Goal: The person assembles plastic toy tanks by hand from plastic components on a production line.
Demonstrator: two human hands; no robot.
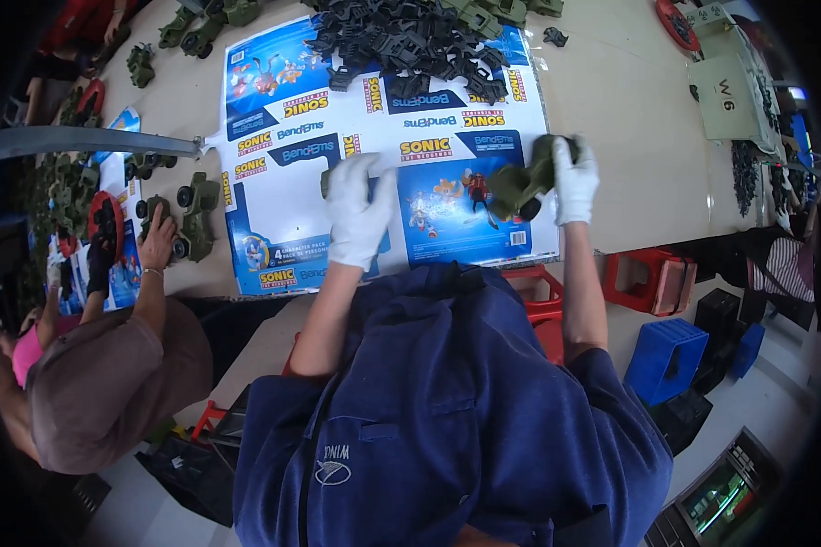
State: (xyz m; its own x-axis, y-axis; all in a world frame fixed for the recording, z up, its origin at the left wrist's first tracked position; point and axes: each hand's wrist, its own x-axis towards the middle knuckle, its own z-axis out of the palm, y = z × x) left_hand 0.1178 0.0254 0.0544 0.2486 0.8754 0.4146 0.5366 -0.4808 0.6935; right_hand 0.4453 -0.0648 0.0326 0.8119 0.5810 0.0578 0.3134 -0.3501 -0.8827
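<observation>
This looks like a factory or assembly workshop for toys. A long, pale worktop (629, 118) carries a big heap of small black plastic parts (410, 41) and many olive-green toy vehicles (196, 223), repeated in the same kind. At the same worktop, a co-worker in a brown top (123, 383) has a hand on one of the vehicles. Red plastic stools (655, 273) stand alongside, with a blue crate (670, 337) and black crates (716, 314) on the floor (739, 410).

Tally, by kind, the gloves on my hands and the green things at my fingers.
White gloves: 2
Green vehicle in right hand: 1
Green piece, mostly hidden by left hand: 1
Total: 4
</observation>
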